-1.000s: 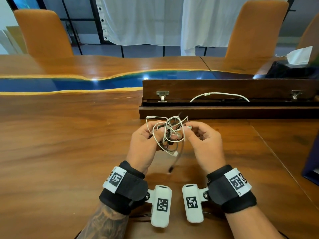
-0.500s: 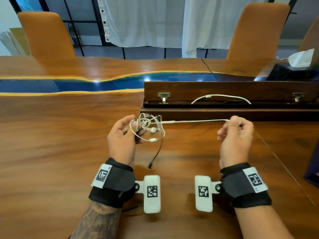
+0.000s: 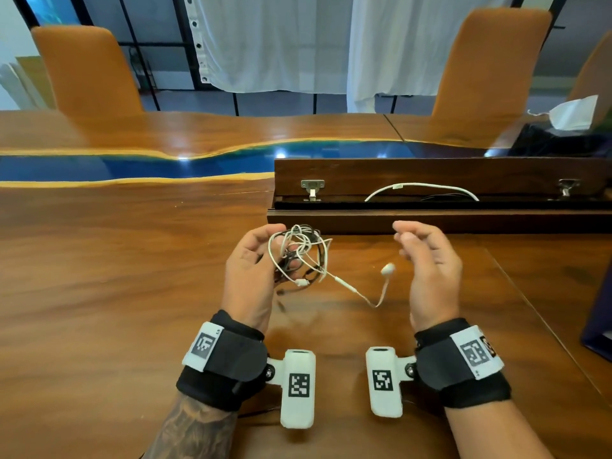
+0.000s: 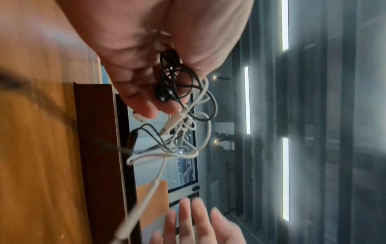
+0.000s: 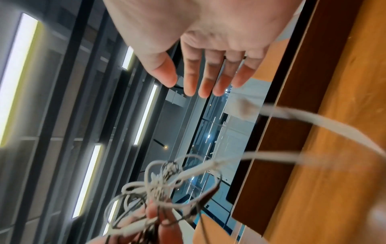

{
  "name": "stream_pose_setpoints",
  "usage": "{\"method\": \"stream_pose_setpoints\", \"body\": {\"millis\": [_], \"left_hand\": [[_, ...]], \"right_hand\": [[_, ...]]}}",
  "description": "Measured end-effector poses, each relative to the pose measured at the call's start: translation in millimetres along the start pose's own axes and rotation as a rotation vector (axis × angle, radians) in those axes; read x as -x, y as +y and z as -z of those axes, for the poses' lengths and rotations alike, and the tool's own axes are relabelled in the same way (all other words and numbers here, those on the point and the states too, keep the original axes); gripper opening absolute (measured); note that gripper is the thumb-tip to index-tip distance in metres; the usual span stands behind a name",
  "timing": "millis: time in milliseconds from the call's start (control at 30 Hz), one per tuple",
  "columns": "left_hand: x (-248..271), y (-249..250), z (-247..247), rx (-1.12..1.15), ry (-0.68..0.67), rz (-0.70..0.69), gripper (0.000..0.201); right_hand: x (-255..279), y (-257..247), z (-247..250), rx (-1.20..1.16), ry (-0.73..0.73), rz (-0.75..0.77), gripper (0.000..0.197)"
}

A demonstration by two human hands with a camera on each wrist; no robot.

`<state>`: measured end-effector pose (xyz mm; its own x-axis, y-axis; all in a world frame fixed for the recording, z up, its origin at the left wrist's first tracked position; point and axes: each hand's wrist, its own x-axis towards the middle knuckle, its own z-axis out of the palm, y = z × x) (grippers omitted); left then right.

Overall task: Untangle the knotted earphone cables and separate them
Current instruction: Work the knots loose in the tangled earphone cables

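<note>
With my left hand (image 3: 252,267) gripping the knot of white and black cables (image 3: 299,256) above the table (image 3: 116,276), my right hand (image 3: 427,260) is spread empty (the freed earbud (image 3: 387,269) dangles beside it), so I should next draw out one loose loop gently, never yanking.

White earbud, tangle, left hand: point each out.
White earbud (image 3: 387,269), head view, on its rounded bud.
Tangle (image 3: 299,251), head view, on the white loops.
Left hand (image 3: 248,273), head view, on its back.
</note>
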<state>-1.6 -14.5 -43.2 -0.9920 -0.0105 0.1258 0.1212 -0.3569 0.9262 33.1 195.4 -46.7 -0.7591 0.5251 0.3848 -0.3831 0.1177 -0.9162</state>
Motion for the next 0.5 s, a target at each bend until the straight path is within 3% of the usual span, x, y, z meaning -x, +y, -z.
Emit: {"method": "stream_pose_setpoints", "body": {"millis": [233, 300, 500], "left_hand": [[11, -2, -13, -0.003, -0.198, 0.040, 0.021], [11, -3, -13, 0.020, -0.232, 0.055, 0.015], [7, -8, -13, 0.013, -0.148, 0.089, 0.031]], "right_hand": [[10, -5, -9, 0.145, -0.356, 0.025, 0.031], [12, -7, -10, 0.151, -0.453, -0.011, 0.023], [15, -8, -12, 0.099, -0.493, -0.072, 0.015]]}}
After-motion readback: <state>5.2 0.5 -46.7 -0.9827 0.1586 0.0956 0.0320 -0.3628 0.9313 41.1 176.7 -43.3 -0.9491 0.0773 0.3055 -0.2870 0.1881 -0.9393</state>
